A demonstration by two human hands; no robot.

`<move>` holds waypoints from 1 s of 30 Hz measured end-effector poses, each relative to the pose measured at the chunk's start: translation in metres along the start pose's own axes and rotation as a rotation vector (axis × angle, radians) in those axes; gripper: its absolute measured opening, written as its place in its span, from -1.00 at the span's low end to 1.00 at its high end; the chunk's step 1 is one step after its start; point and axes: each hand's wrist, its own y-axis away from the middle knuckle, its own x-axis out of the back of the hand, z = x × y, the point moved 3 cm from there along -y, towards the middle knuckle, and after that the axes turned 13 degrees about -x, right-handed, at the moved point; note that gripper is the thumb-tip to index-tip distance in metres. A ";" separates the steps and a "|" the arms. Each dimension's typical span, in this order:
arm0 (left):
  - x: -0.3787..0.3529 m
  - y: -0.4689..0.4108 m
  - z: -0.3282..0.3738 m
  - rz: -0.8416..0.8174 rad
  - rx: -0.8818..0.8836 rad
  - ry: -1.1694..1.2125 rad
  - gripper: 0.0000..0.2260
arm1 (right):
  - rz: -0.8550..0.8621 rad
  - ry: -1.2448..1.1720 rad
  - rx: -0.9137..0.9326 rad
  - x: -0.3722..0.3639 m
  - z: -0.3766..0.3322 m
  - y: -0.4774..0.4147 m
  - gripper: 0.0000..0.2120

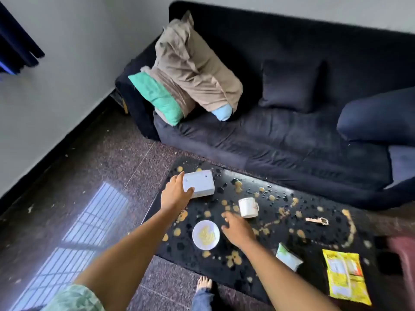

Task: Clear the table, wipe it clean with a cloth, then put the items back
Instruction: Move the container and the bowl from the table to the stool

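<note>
- Two hands reach over the table point(314, 199) at lower center: the left hand point(176, 194) grips the box point(198, 184) by its left end, likely to lift it clear.
- The right hand point(235, 227) hovers with its fingers spread and empty, just below the mug point(248, 207) (probably next to go).

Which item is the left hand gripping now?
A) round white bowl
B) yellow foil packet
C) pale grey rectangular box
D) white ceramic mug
C: the left hand has thumb and fingers clasped on the pale grey rectangular box, at the far left end of the black table.
</note>
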 end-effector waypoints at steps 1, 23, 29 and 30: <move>-0.007 -0.010 -0.012 -0.026 0.097 0.079 -0.37 | -0.037 0.028 -0.041 -0.010 0.002 -0.009 -0.62; -0.080 -0.109 -0.122 -0.134 0.294 0.291 -0.61 | -0.174 0.221 -0.178 -0.094 -0.007 -0.110 -0.83; -0.061 -0.067 -0.098 -0.025 0.166 0.290 -0.65 | -0.123 0.121 -0.168 -0.088 0.004 -0.096 -0.85; -0.058 -0.057 -0.091 -0.008 0.155 0.301 -0.66 | -0.111 0.092 -0.172 -0.082 0.008 -0.090 -0.85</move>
